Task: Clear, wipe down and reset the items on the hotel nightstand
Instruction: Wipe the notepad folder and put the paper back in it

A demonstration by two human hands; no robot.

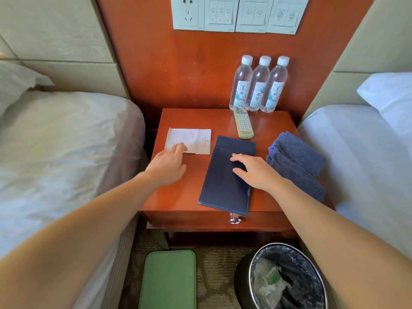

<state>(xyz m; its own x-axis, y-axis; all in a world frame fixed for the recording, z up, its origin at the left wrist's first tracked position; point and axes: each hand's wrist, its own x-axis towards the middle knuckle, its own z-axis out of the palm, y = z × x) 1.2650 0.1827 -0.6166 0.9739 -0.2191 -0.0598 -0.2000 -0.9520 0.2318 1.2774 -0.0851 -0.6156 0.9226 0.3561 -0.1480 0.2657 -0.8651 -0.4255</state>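
Observation:
The wooden nightstand (191, 192) carries a white notepad sheet (194, 140), a dark blue folder (223, 186), a pale remote control (243, 124), a folded blue towel (298, 161) and three water bottles (258, 84) at the back. My left hand (167, 166) reaches to the near corner of the notepad sheet, fingers extended and touching it. My right hand (254, 170) lies on the blue folder with its fingers spread flat. The folder's near edge overhangs the nightstand's front.
Beds flank the nightstand: one on the left (55, 152), one on the right (367, 163). On the floor below stand a green flat case (169, 279) and a lined waste bin (287, 279) holding some rubbish. A switch and socket panel (238, 14) is on the wall.

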